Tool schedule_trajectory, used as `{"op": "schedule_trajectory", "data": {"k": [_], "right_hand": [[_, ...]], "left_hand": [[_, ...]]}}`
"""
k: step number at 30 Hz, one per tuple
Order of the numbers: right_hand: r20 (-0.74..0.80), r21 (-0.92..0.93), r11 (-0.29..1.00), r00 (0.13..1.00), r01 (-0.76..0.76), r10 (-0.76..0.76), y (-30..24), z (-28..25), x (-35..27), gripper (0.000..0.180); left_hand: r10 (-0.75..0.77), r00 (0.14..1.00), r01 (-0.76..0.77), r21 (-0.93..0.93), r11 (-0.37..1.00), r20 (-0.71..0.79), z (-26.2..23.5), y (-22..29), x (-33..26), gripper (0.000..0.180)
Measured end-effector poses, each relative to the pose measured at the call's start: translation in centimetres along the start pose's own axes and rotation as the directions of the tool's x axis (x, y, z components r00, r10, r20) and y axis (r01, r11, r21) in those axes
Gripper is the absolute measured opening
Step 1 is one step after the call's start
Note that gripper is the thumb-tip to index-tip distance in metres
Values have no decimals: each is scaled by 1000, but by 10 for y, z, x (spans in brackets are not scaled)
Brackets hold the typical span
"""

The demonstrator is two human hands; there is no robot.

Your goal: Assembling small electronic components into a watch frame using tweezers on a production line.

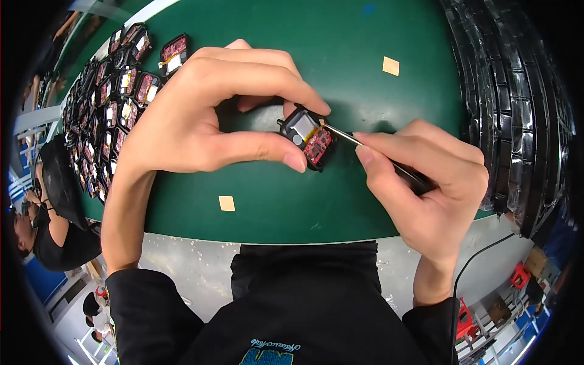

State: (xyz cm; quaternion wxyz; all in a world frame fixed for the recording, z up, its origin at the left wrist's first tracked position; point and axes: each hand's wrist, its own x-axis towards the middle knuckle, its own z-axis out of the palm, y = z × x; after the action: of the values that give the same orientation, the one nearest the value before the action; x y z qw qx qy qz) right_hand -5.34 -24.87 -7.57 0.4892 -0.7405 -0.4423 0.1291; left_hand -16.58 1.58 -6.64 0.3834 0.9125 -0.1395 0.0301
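Between the thumb and fingers of my left hand [182, 115] is a small black device housing [308, 135], tilted, its inside facing up. A red circuit board [317, 145], a silvery-white rectangular part and a round grey part show in it. My right hand [429, 176] grips slim metal tweezers [344, 135] with a dark handle. Their tip touches the housing's upper right edge, near a tiny tan piece; whether they pinch it I cannot tell. A beige square [391, 66] lies on the green mat beyond my right hand, and another beige square [226, 203] lies nearer me.
Many similar open housings [112, 109] with red boards are crowded on the left of the green tabletop [340, 42]. Stacked black trays [508, 115] in clear wrap line the right side. A person [58, 228] sits at the left; red stools [465, 319] stand lower right.
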Motion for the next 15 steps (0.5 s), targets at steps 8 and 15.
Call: {"op": "schedule_trajectory", "data": {"k": [8,15], "right_hand": [[-29,-15,999,999,34,-34,0,3,0,22],[-1,-13,1000,1000,-3,3,-1,1,-1,23]], "left_hand": [[-4,1000,4,-3,1000,1,1,1,2,59],[21,1000,-21,14,1000,11,1,0,2,57]]}}
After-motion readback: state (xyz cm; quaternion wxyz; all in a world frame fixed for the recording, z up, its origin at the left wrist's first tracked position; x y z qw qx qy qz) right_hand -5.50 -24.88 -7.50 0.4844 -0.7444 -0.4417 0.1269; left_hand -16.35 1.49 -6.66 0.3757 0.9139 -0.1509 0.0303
